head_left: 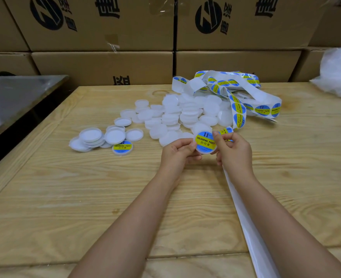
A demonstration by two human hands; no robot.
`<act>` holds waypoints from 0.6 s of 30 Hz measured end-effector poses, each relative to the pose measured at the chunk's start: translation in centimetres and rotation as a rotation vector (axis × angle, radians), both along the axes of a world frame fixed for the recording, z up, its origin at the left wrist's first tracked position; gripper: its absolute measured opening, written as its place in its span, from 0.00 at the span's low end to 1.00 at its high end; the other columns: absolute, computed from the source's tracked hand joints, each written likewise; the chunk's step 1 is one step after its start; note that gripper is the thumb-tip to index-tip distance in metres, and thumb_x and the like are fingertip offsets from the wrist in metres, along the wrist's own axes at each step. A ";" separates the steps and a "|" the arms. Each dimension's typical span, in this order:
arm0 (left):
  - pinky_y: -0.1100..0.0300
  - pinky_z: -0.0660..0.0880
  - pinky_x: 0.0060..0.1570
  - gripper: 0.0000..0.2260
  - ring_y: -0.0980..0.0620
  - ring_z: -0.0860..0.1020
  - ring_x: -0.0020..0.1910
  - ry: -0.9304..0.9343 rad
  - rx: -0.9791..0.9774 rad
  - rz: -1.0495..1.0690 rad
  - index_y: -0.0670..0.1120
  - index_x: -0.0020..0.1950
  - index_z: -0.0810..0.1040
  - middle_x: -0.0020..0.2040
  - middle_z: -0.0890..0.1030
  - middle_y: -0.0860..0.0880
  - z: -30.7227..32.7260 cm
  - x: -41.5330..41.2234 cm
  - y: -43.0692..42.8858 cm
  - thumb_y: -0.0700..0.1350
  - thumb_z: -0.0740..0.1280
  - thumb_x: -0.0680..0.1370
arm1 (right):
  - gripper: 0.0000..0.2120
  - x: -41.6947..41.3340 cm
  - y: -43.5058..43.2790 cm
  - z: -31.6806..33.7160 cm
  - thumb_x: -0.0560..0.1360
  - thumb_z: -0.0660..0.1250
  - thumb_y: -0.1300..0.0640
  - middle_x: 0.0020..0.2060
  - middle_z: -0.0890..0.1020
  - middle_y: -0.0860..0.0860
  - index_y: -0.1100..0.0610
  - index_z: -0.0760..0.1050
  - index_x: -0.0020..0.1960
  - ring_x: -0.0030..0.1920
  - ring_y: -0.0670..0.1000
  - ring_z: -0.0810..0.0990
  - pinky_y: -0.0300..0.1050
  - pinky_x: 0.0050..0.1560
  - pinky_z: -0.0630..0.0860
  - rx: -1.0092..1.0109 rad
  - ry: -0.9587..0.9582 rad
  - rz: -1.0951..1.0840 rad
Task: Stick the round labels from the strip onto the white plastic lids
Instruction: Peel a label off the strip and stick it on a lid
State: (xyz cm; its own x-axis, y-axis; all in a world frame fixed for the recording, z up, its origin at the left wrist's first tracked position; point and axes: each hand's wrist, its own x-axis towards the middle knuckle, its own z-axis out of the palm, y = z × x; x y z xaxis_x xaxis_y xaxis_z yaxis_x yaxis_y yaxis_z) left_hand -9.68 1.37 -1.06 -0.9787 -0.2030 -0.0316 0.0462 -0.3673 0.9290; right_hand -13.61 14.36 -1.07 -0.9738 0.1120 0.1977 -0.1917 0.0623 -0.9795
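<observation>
Wooden tabletop (85, 187) lies below the left hand (177, 153), whose grip pinches a lid (204, 143) already wearing a label, and the right hand (232, 151), which pinches the strip (238, 109) at the lid's edge. The step looks like smoothing the label down. Next would be a bare lid from the pile (185, 115), though the fingers hide whether the label is fully off the strip.

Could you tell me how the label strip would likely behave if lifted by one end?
Probably floppy: the label strip lies in loose, twisted loops over the white lids. Likely light, being thin tape. It may tangle, since loops cross each other.
</observation>
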 end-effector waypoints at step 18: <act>0.54 0.56 0.49 0.10 0.41 0.73 0.54 -0.183 -1.533 0.733 0.41 0.51 0.81 0.50 0.81 0.42 -1.3 -0.7 -11.3 0.35 0.64 0.73 | 0.18 -2.4 4.4 -0.8 0.77 0.59 0.64 0.56 0.81 0.53 0.55 0.75 0.65 0.54 0.55 0.77 0.37 0.44 0.63 0.727 0.120 -0.042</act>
